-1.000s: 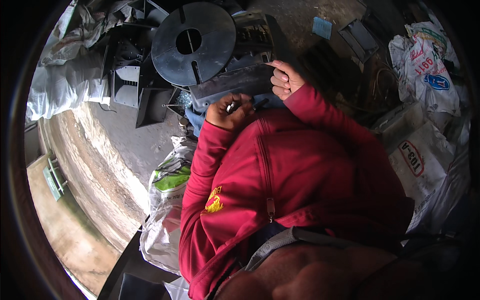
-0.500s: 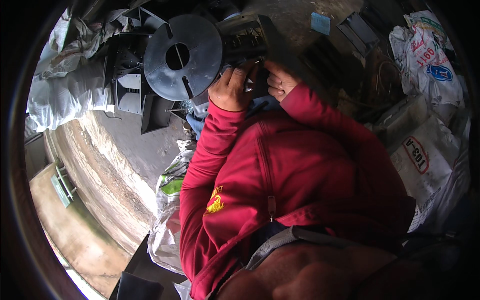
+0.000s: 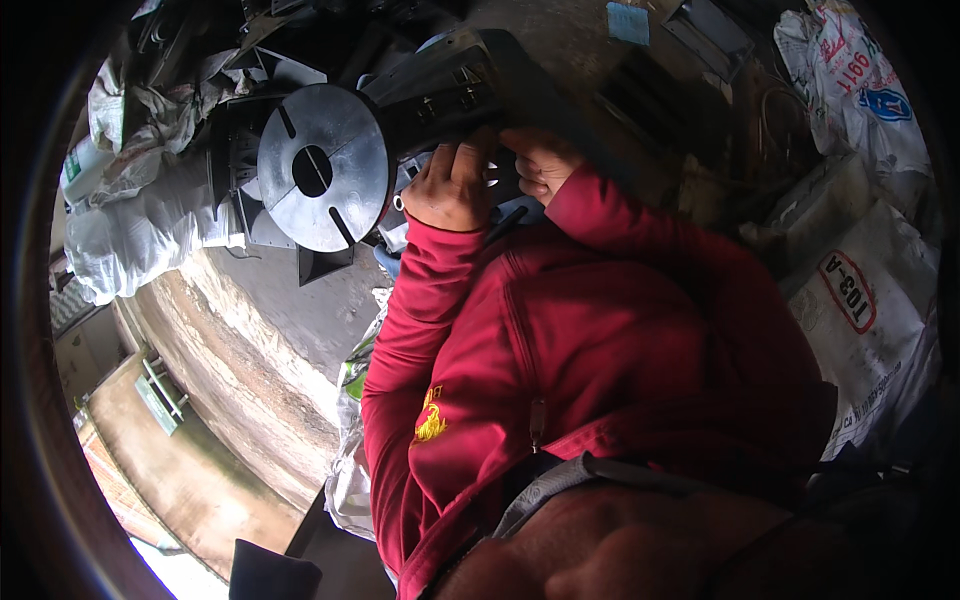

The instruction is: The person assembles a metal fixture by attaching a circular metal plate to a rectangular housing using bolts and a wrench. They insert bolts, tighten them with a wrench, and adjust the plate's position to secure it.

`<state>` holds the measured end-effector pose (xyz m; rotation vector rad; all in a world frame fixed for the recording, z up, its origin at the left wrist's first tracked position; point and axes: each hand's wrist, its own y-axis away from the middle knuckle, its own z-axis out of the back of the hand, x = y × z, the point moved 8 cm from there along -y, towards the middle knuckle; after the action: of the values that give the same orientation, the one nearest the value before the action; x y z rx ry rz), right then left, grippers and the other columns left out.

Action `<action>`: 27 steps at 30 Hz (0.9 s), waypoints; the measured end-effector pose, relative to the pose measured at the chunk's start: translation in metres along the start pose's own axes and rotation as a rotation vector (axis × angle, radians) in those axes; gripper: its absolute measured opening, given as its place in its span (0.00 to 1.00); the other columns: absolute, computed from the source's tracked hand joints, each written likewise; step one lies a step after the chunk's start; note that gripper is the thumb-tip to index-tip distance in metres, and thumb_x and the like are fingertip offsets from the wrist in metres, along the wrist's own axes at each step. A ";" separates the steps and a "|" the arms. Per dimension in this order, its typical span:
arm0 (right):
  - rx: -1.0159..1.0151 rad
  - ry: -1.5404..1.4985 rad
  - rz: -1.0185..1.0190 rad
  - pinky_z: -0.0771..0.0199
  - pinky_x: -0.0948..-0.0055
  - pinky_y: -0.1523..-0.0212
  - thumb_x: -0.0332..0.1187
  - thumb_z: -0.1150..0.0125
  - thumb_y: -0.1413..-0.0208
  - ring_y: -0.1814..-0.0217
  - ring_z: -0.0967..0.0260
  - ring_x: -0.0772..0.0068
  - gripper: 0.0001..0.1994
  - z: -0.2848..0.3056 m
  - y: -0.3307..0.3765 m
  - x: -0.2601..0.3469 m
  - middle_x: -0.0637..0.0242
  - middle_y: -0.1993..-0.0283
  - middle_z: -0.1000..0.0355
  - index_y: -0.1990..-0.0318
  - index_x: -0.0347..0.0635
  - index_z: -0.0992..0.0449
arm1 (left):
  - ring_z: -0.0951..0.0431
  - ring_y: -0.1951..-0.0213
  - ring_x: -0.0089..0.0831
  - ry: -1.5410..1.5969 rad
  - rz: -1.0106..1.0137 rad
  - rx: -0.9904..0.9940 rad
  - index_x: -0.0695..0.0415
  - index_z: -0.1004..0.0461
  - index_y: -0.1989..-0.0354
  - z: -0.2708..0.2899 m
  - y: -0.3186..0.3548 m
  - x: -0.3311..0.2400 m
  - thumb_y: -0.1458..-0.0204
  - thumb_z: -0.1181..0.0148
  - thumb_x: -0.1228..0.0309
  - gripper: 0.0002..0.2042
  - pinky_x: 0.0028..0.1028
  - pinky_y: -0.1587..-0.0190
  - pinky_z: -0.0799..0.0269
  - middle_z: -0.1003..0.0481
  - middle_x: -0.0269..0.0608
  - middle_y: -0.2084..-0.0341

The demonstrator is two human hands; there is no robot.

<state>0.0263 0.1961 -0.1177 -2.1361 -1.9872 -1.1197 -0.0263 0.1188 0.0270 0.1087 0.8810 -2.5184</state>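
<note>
A dark plastic housing (image 3: 425,90) with small brass-coloured fittings lies in front of me. A round grey disc (image 3: 355,165) with a centre hole and two slots is at its left side; I cannot tell whether they are joined. My left hand (image 3: 450,190) is closed at the housing's near edge, right beside the disc, with a small pale glint at its fingertips. Just to its right, my right hand (image 3: 543,163) has its fingers curled in, the index pointing toward the left hand. Shadow hides what either hand holds.
Black moulded parts (image 3: 325,262) sit behind and below the disc. Clear plastic wrapping (image 3: 150,235) lies at the left, and white printed sacks (image 3: 860,310) stand at the right. A blue square piece (image 3: 628,22) rests on the floor at the far side.
The disc has shifted left and down and tilted, so it looks narrower and brighter. More of the dark housing shows. Both hands have moved slightly left, staying closed.
</note>
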 end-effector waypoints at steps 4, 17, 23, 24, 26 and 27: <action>-0.022 0.003 -0.031 0.55 0.84 0.88 0.37 0.41 0.44 0.87 0.52 0.89 0.07 -0.001 -0.001 -0.002 0.80 0.84 0.45 0.69 0.46 0.29 | 0.22 0.75 0.33 -0.018 0.023 0.057 0.48 0.24 0.62 -0.005 -0.002 -0.001 0.61 0.42 0.77 0.15 0.29 0.77 0.28 0.25 0.34 0.74; 0.005 0.055 -0.064 0.56 0.83 0.87 0.41 0.38 0.46 0.88 0.55 0.88 0.14 -0.006 -0.002 0.003 0.81 0.85 0.48 0.77 0.51 0.36 | 0.21 0.70 0.37 -0.060 -0.061 0.217 0.48 0.25 0.58 -0.009 -0.007 -0.008 0.61 0.39 0.77 0.18 0.31 0.75 0.26 0.24 0.37 0.67; 0.024 0.077 -0.021 0.57 0.81 0.87 0.42 0.36 0.47 0.88 0.56 0.88 0.16 -0.007 -0.004 0.003 0.81 0.85 0.49 0.78 0.50 0.36 | 0.21 0.69 0.39 0.075 -0.024 0.092 0.50 0.25 0.56 -0.006 -0.006 -0.001 0.61 0.37 0.77 0.19 0.31 0.73 0.26 0.23 0.41 0.65; 0.030 0.073 -0.030 0.58 0.81 0.87 0.42 0.36 0.48 0.88 0.56 0.88 0.16 -0.007 -0.005 0.002 0.81 0.85 0.49 0.78 0.50 0.36 | 0.21 0.69 0.39 0.066 -0.013 0.112 0.51 0.25 0.56 -0.006 -0.006 -0.001 0.60 0.37 0.77 0.18 0.32 0.73 0.26 0.23 0.41 0.66; 0.028 0.083 -0.017 0.58 0.81 0.87 0.42 0.36 0.48 0.88 0.56 0.88 0.16 -0.007 -0.004 0.004 0.81 0.85 0.49 0.79 0.50 0.36 | 0.21 0.69 0.39 0.052 0.013 0.144 0.51 0.25 0.57 -0.006 -0.008 -0.001 0.58 0.38 0.77 0.17 0.32 0.72 0.26 0.23 0.42 0.67; 0.027 0.087 -0.010 0.57 0.81 0.87 0.43 0.36 0.48 0.88 0.56 0.88 0.17 -0.007 -0.004 0.004 0.81 0.86 0.50 0.79 0.50 0.37 | 0.21 0.70 0.39 0.044 -0.004 0.131 0.51 0.24 0.57 -0.006 -0.009 -0.003 0.57 0.38 0.77 0.16 0.32 0.72 0.26 0.23 0.42 0.67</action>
<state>0.0190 0.1973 -0.1120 -2.0297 -1.9668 -1.1587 -0.0285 0.1298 0.0274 0.2050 0.7334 -2.5854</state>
